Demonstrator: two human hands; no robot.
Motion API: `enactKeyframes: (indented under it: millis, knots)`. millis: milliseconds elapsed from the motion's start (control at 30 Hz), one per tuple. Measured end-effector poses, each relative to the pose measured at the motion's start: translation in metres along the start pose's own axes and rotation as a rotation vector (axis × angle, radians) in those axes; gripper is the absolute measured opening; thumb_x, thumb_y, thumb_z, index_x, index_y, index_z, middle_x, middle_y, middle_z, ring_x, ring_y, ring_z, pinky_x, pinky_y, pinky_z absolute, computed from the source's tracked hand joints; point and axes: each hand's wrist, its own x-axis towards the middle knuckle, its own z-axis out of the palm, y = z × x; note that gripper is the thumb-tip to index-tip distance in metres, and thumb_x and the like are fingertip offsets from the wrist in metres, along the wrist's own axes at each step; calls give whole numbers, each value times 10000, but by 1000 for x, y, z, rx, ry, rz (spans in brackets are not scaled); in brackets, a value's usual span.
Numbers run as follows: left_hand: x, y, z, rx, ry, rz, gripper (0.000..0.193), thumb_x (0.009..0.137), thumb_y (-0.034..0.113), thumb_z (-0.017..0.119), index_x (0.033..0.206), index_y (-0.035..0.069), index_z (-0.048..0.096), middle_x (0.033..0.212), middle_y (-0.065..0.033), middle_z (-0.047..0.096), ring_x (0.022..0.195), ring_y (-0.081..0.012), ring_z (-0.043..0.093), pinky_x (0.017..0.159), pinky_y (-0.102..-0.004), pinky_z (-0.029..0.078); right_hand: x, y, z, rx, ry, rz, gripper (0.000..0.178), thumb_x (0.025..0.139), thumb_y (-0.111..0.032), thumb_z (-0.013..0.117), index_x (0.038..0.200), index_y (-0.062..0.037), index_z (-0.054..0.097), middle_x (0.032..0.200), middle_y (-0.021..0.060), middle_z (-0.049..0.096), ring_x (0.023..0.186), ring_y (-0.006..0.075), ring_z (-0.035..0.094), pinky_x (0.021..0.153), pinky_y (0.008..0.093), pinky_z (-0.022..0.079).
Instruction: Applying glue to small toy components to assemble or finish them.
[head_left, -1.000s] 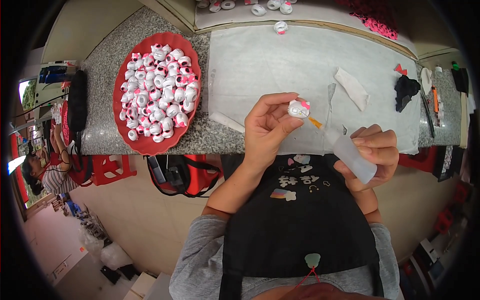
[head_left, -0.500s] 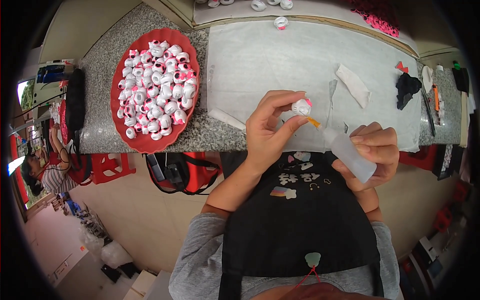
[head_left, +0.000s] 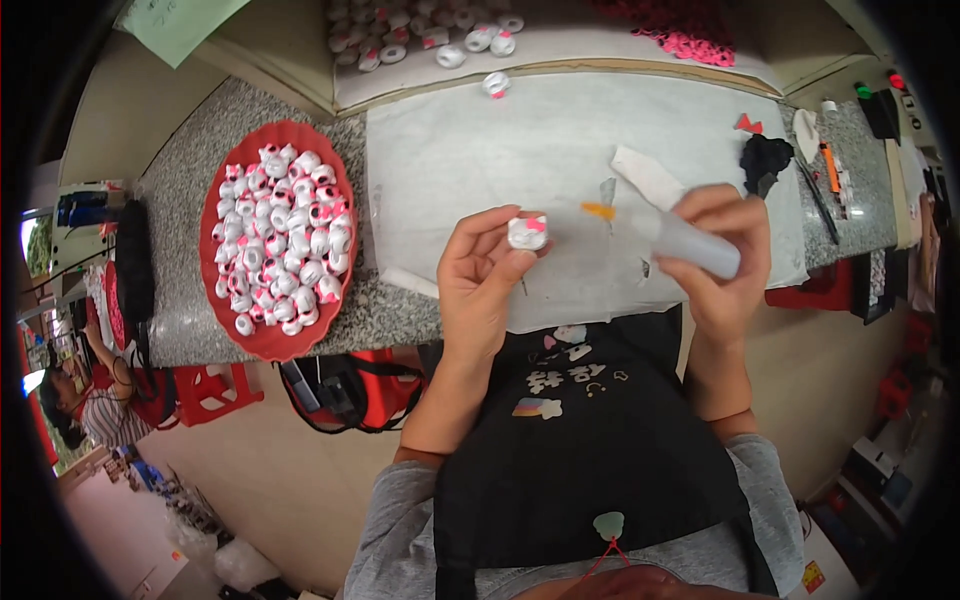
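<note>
My left hand (head_left: pixel 474 285) pinches a small white cat-head figure (head_left: pixel 527 234) with a pink bow between thumb and fingers. To its right, my right hand (head_left: pixel 728 265) is closed round a translucent squeeze bottle (head_left: pixel 697 246), held tilted nearly flat above the sheet. The bottle's orange nozzle tip (head_left: pixel 598 210), blurred by motion, points left toward the figure but stays apart from it. On the left, a red scalloped tray (head_left: pixel 268 346) is heaped with many similar white and pink heads (head_left: pixel 285 235).
A white sheet (head_left: pixel 450 150) covers the worktop, with a folded white paper (head_left: pixel 645 175), a black cloth (head_left: pixel 767 163) and one loose head (head_left: pixel 496 85) on it. More heads (head_left: pixel 410 30) and pink pieces (head_left: pixel 690 40) lie on a shelf behind. Another person (head_left: pixel 100 400) sits far left.
The nozzle has come away from the figure and the bottle has swung up and flatter. My left hand has turned the figure. The whole view has shifted, showing more of the shelf.
</note>
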Motion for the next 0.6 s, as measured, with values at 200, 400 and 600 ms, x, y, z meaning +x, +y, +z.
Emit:
enactKeyframes:
  millis: [200, 400, 600]
  knots:
    - [-1, -1, -6, -198, -13, -39, 304, 736, 7, 527, 1023, 0, 430, 963, -119, 524, 876, -166, 517, 764, -319, 432, 64, 41, -39, -163, -118, 251, 229, 692, 17, 505, 908, 3, 430, 841, 58, 468, 738, 130, 526, 576, 225, 449]
    - [-1, 3, -1, -251, 3, -68, 308, 742, 7, 518, 1033, 5, 416, 975, -124, 518, 885, -173, 514, 779, -315, 426, 144, 98, -59, -1043, -104, -59, 241, 700, -85, 548, 911, 1, 472, 839, 157, 524, 721, 263, 529, 631, 322, 427]
    - [4, 5, 1, -235, 2, -54, 301, 740, -22, 505, 1027, 0, 416, 974, -115, 517, 903, -169, 506, 798, -323, 423, 152, 110, -66, -1312, -277, 108, 222, 705, -150, 563, 862, -1, 516, 790, 173, 546, 780, 326, 507, 656, 373, 399]
